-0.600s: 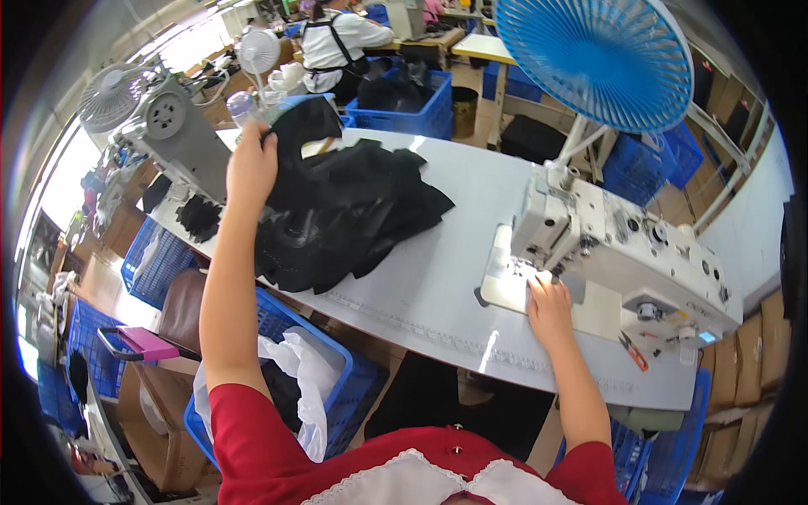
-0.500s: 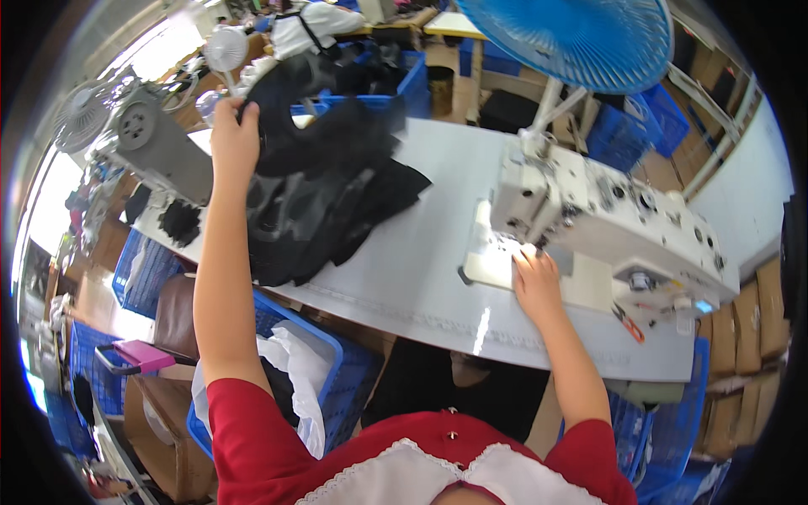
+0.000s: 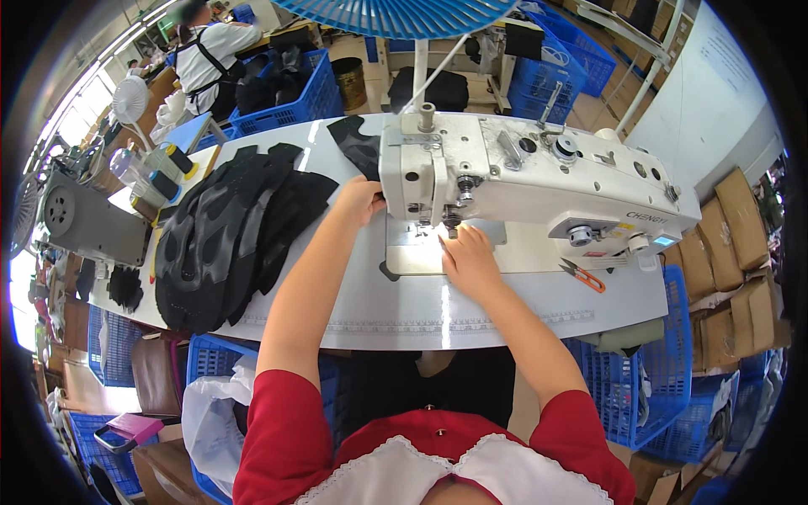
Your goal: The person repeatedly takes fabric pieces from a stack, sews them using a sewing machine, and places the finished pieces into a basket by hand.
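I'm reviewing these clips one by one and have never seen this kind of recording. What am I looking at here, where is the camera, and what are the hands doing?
The camera sits on a person's head and looks down through a fisheye lens, so straight edges bend near the rim. The two bare forearms rising from the bottom are the wearer's own.

On the pale worktable stands a white sewing machine. The left hand rests at the machine's left end, touching a dark fabric piece there; how firmly it grips is hard to tell. The right hand lies flat on the plate by the needle.

To the left lies a pile of black fabric pieces. Orange snips lie on the right. Another person works in the background.
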Available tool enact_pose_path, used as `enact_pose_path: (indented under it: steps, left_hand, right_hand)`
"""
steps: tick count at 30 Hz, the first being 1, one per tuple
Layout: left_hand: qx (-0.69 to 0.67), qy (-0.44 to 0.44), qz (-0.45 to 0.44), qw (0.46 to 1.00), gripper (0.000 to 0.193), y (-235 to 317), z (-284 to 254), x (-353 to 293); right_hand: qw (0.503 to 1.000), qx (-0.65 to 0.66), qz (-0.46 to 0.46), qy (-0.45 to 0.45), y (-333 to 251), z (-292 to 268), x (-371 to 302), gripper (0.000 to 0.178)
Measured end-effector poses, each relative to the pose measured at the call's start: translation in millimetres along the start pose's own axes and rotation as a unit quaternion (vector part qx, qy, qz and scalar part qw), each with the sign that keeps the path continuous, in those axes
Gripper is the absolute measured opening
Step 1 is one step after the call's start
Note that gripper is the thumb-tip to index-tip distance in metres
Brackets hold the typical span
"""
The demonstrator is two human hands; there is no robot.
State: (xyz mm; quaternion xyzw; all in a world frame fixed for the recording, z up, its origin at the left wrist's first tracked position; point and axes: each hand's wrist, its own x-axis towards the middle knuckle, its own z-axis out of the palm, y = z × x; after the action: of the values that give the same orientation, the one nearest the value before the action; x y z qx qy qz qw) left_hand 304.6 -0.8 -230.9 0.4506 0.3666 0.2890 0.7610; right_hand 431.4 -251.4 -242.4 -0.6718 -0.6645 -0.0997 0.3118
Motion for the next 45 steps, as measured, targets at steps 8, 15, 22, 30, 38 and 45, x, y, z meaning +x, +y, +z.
enact_pose_path:
  steps: [8,15,22,30,38,45]
  left_hand:
    - [0.237,-0.026,0.108,0.965,0.034,-9,16,-1]
    - [0.663,-0.024,0.252,0.705,0.033,-1,29,-31]
    - [0.654,-0.024,0.227,0.721,0.025,-11,29,-79]
    - [0.676,-0.017,0.216,0.704,0.032,-15,24,-103]
    - [0.662,0.047,0.253,0.704,0.026,-34,33,-110]
    - [0.633,0.073,0.285,0.716,0.018,-36,39,-101]
  right_hand:
    - [0.992,0.01,0.076,-0.099,18,-13,42,0.015]
    - [0.987,-0.042,0.088,-0.124,37,-9,38,0.012]
    - [0.999,-0.003,-0.047,0.002,14,-18,10,0.011]
    - [0.998,0.015,-0.062,-0.021,3,-23,4,0.013]
    - [0.997,-0.005,-0.066,-0.05,3,-23,4,0.018]
    - [0.997,-0.007,-0.047,-0.053,4,-21,8,0.014]
